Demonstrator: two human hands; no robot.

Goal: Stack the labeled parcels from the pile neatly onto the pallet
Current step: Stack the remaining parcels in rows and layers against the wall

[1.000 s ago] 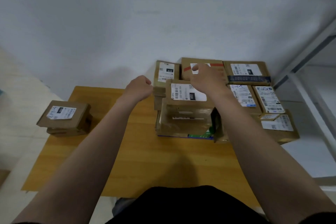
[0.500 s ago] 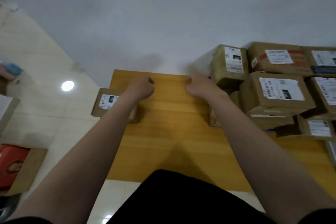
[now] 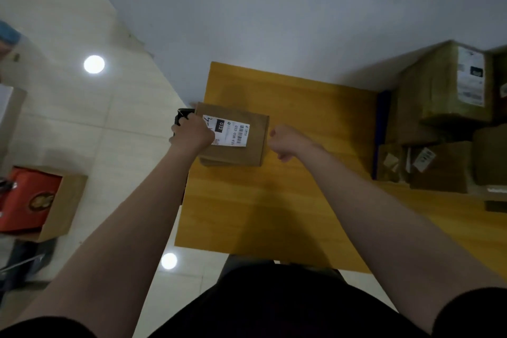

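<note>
A flat brown parcel [image 3: 253,145] with a white label marked 032 lies at the left edge of the yellow wooden pallet [image 3: 274,214]. My left hand [image 3: 192,134] is over the parcel's left end, covering part of the label, with fingers curled over the left edge. My right hand [image 3: 288,143] is curled into a fist just off the parcel's right edge; I cannot tell if it touches. At the right, several labeled parcels stand stacked on the pallet [image 3: 439,96].
A small black object [image 3: 183,115] shows just beyond my left hand at the pallet's edge. An open carton holding a red box [image 3: 30,200] sits on the tiled floor at the left. The grey wall runs behind the pallet.
My view has swung left, away from the stack. Both hands moved from the stacked parcels to the lone parcel at the pallet's left edge, and my left hand has taken hold of it.
</note>
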